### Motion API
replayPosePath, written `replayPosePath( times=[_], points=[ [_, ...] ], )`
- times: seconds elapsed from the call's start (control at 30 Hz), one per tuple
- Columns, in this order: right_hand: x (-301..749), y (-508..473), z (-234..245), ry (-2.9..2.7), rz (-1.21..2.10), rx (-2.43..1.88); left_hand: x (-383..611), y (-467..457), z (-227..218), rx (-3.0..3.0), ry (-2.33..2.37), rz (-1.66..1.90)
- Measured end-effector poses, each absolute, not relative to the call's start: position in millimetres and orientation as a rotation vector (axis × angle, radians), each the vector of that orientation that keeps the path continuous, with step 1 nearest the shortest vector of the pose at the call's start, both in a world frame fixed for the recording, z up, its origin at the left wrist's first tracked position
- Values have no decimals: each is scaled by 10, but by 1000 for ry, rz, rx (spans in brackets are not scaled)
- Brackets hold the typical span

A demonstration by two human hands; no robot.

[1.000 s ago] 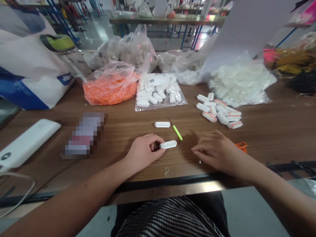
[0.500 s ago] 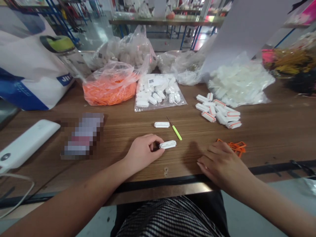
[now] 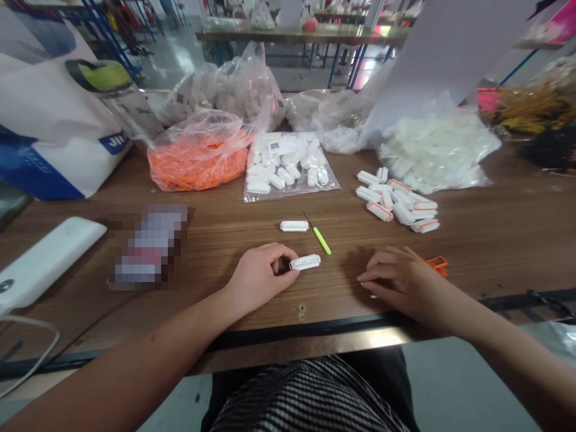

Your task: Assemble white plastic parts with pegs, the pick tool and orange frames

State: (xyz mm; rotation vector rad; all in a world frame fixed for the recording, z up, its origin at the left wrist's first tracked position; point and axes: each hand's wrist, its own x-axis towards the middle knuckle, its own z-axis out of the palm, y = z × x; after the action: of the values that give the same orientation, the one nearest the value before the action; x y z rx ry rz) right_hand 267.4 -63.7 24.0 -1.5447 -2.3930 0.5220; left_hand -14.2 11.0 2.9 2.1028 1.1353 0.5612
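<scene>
My left hand is closed, its thumb and forefinger pinching one end of a white plastic connector housing just above the tabletop. Small slots run along the housing's upper face. Over to the right, my right hand has its thumb and fingertips drawn together; something tiny and whitish shows by the fingertips, too small to name. Orange rectangular rings lie partly hidden behind that hand. A second white housing rests beyond my left hand, beside a pick with a yellow-green handle.
White housings with orange rings are piled at right. Behind stand bags of orange rings, white housings and pale parts. At left are a phone, a white power bank and a bottle.
My right hand has lifted slightly off the orange rings, and its fingers have come together toward the thumb. Fewer orange rings show past it. The left hand stays on its housing.
</scene>
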Motion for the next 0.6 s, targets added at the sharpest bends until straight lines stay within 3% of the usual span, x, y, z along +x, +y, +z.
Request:
replayPosePath(
  times=[0.6],
  points=[
    [2717, -588, 244, -2573, 436, -1416, -146, 105, 16, 2087, 1136, 563]
  ],
)
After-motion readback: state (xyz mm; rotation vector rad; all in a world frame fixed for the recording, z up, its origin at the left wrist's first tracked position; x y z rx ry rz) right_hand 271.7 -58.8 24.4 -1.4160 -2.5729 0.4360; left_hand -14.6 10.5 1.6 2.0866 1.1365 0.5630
